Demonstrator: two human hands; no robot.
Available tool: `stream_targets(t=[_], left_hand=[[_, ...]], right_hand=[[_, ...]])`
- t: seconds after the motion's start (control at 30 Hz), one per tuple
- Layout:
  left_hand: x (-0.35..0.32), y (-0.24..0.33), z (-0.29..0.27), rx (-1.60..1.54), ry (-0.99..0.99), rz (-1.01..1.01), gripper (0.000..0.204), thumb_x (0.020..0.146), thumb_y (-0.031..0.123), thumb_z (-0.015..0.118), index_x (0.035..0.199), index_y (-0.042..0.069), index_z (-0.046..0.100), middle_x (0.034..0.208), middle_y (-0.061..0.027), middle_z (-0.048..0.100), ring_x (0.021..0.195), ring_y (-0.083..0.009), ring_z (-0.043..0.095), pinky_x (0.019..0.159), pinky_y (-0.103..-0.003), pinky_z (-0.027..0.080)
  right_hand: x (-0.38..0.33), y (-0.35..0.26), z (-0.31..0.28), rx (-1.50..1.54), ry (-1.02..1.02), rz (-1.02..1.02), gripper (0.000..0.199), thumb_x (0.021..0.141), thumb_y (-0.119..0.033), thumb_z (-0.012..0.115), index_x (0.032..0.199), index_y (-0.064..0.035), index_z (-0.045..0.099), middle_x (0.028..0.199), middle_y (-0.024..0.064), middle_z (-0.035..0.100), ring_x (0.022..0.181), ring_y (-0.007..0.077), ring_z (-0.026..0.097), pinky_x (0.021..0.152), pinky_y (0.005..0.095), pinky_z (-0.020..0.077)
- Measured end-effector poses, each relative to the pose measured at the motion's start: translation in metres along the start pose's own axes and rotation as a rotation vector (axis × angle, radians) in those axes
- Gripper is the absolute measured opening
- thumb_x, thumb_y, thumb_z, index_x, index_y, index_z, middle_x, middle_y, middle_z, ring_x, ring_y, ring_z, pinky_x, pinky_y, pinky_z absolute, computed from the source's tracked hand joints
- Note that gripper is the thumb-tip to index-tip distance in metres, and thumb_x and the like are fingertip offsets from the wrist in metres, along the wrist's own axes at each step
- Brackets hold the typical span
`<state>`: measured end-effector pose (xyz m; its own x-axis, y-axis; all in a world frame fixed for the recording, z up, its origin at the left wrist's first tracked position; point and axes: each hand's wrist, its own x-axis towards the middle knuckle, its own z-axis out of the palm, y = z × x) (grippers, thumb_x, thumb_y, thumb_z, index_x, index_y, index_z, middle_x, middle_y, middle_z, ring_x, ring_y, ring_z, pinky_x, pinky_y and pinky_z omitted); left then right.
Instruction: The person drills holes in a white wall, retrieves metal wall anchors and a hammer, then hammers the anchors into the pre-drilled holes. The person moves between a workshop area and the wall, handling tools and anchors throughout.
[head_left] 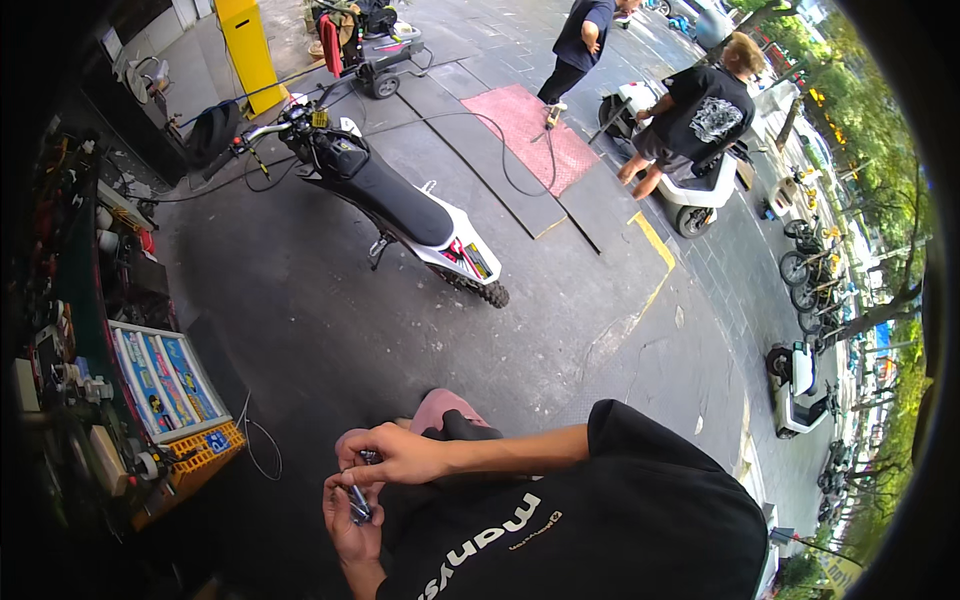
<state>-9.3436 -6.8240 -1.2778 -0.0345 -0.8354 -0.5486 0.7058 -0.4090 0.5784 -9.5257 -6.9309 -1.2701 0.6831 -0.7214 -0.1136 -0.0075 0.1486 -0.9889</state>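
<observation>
Silver metal with a bluish shine, the small metal piece (358,505) is between your two hands, out in front of your black shirt (640,500) and above the dark floor (330,330). Your left hand (352,532) has its fingers curled in around the lower part, only slightly open, with the shiny side showing between thumb and fingers. Your right hand (405,457) comes in from above, thumb and fingers nearly closed, and a second glint shows beneath them; you cannot tell from here whether that is the same piece or a separate one.

Expect it to be light enough for the fingertips alone, yet hard and stiff, so it should not give or bend when you squeeze. The polished face looks likely to be slippery, more so with any oil on your skin. Breaking it seems a small worry; losing it is the bigger one, since a thing that size could bounce away toward the orange crate (207,446) or the motorbike (400,200). Take hold of it by its long sides, thumb against the bent fingers of your left hand, and leave the upper end free for a light pinch with your right
</observation>
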Motion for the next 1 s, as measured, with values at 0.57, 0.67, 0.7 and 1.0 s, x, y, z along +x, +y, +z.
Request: stream_targets(t=[0.57, 0.67, 0.7, 1.0], left_hand=[[0.391, 0.405, -0.041, -0.112, 0.216, 0.066, 0.012, 0.107, 0.028, 0.064, 0.109, 0.018, 0.057, 0.098, 0.0021, 0.064, 0.075, -0.0051, 0.053, 0.054, -0.021, 0.035], [0.459, 0.476, -0.071, 0.073, 0.116, 0.188, 0.013, 0.106, 0.026, 0.065, 0.109, 0.017, 0.056, 0.098, -0.0003, 0.065, 0.077, -0.0065, 0.053, 0.054, -0.022, 0.035], [0.480, 0.497, -0.080, 0.055, 0.144, 0.204, 0.014, 0.105, 0.022, 0.067, 0.109, 0.016, 0.055, 0.100, -0.0026, 0.065, 0.078, -0.0077, 0.053, 0.055, -0.022, 0.035], [0.635, 0.710, -0.084, -0.001, 0.265, 0.260, 0.010, 0.107, 0.018, 0.062, 0.116, 0.015, 0.058, 0.105, -0.0068, 0.072, 0.076, -0.0101, 0.060, 0.067, -0.025, 0.051]], right_hand=[[0.510, -0.082, -0.055, -0.804, 0.355, -0.365, 0.028, 0.091, -0.022, 0.070, 0.109, -0.0071, 0.054, 0.088, 0.0092, 0.061, 0.072, 0.0316, 0.070, 0.058, 0.0425, 0.0552], [0.602, -0.086, -0.067, -0.863, 0.286, -0.369, 0.033, 0.092, -0.022, 0.070, 0.116, -0.0074, 0.053, 0.088, 0.0092, 0.061, 0.073, 0.0327, 0.070, 0.057, 0.0441, 0.0543], [0.633, -0.085, -0.071, -0.801, 0.278, -0.346, 0.030, 0.094, -0.022, 0.068, 0.115, -0.0076, 0.054, 0.089, 0.0103, 0.063, 0.073, 0.0334, 0.070, 0.058, 0.0447, 0.0543], [0.929, -0.134, -0.093, -0.375, 0.222, -0.102, 0.017, 0.102, -0.019, 0.066, 0.097, -0.0028, 0.063, 0.071, 0.0155, 0.063, 0.057, 0.0302, 0.061, 0.055, 0.0389, 0.0455]])
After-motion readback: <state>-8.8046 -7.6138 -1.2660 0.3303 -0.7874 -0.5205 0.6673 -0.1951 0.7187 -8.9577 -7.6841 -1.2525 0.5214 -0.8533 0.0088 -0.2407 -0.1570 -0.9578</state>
